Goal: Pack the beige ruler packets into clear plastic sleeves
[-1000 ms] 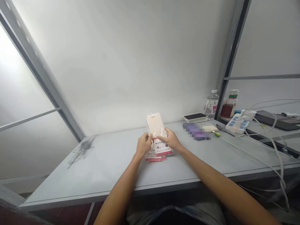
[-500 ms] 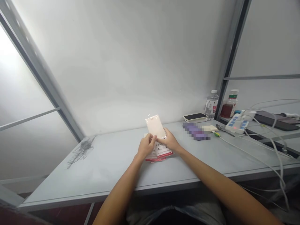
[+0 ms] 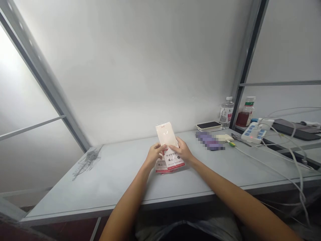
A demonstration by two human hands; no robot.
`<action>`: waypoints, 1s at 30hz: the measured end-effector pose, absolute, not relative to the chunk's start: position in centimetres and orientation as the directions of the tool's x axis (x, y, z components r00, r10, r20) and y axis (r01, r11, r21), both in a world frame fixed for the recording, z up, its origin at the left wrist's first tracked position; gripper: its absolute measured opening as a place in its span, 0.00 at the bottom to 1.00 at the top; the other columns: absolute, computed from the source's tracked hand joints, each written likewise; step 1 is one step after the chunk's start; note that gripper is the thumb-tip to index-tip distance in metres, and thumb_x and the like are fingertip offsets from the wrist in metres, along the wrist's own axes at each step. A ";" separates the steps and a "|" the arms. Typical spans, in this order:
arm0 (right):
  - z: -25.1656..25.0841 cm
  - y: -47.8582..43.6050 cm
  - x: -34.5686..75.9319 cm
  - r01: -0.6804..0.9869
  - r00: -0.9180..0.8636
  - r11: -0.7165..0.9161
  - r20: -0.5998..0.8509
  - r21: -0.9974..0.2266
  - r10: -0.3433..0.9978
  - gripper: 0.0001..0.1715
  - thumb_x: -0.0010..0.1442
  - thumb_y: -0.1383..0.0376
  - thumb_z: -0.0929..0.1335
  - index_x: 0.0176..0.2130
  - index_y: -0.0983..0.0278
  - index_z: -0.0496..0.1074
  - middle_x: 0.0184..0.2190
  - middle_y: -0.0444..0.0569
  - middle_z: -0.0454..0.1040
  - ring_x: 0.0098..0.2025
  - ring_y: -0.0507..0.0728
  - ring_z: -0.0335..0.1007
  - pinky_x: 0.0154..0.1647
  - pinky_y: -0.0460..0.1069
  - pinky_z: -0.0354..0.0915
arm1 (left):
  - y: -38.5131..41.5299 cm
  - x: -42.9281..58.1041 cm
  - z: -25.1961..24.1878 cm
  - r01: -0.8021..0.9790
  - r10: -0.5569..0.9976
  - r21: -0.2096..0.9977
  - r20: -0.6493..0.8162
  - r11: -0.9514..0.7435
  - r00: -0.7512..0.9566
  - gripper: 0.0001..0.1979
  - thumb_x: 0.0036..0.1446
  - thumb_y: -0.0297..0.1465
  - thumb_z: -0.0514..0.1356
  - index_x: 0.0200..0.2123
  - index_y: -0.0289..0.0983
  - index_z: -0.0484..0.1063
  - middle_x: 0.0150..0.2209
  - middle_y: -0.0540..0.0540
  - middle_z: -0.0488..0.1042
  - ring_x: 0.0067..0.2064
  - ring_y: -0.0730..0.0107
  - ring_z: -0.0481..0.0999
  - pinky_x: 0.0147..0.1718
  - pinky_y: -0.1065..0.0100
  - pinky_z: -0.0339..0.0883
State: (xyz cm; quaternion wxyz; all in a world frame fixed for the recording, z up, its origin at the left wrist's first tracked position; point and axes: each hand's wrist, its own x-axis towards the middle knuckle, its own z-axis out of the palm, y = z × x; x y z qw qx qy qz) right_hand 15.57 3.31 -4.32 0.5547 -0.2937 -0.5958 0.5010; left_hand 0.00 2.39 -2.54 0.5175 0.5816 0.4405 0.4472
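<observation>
Both my hands hold a small stack of clear plastic packets [image 3: 168, 144] with pale cards and red-and-white labels, tilted up over the middle of the grey table [image 3: 112, 177]. My left hand [image 3: 154, 154] pinches the stack's left edge with thumb and fingers. My right hand [image 3: 182, 150] grips its right side, fingers curled behind the packets. The lower ends of the packets rest near the tabletop.
At the back right lie a phone [image 3: 209, 125], a purple object [image 3: 210, 140] and a small tool [image 3: 239, 138]. A water bottle [image 3: 226, 112] and a red-filled bottle [image 3: 246, 111] stand by a grey post. A power strip [image 3: 253, 131] with white cables sits further right.
The packets have shifted slightly in my fingers, the top one sliding against the rest. Both arms stay where they were.
</observation>
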 end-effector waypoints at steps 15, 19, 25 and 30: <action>-4.3 3.3 15.6 -0.198 -0.254 0.304 0.348 -0.932 0.903 0.24 0.47 0.57 0.69 0.43 0.64 0.63 0.30 0.47 0.75 0.28 0.56 0.72 0.27 0.50 0.68 | 3.2 -0.1 -3.3 0.065 0.965 0.984 0.148 -0.165 0.216 0.19 0.47 0.46 0.58 0.25 0.33 0.66 0.21 0.50 0.65 0.22 0.79 0.61 0.20 0.74 0.55; -4.4 3.4 15.5 -0.187 -0.266 0.305 0.347 -0.934 0.899 0.24 0.47 0.57 0.69 0.42 0.63 0.63 0.31 0.48 0.75 0.30 0.57 0.73 0.29 0.51 0.68 | 3.3 0.1 -3.7 0.108 0.971 0.978 0.158 -0.179 0.180 0.19 0.47 0.46 0.57 0.24 0.34 0.64 0.18 0.53 0.61 0.20 0.80 0.58 0.20 0.74 0.52; -4.6 3.7 15.7 -0.120 -0.295 0.272 0.296 -0.955 0.909 0.24 0.50 0.55 0.67 0.43 0.65 0.63 0.26 0.47 0.74 0.26 0.57 0.71 0.25 0.51 0.66 | 3.4 0.0 -3.8 0.201 0.985 0.965 0.151 -0.166 0.088 0.19 0.48 0.46 0.55 0.24 0.35 0.64 0.19 0.52 0.63 0.20 0.78 0.61 0.20 0.73 0.54; -5.8 4.6 16.0 0.327 -0.230 0.243 0.173 -0.913 0.958 0.21 0.50 0.55 0.65 0.42 0.64 0.68 0.27 0.50 0.75 0.28 0.58 0.71 0.27 0.49 0.63 | 3.5 -1.3 -4.1 0.660 0.994 0.751 0.070 0.005 -0.087 0.19 0.47 0.48 0.53 0.26 0.37 0.65 0.25 0.44 0.72 0.28 0.66 0.70 0.25 0.70 0.57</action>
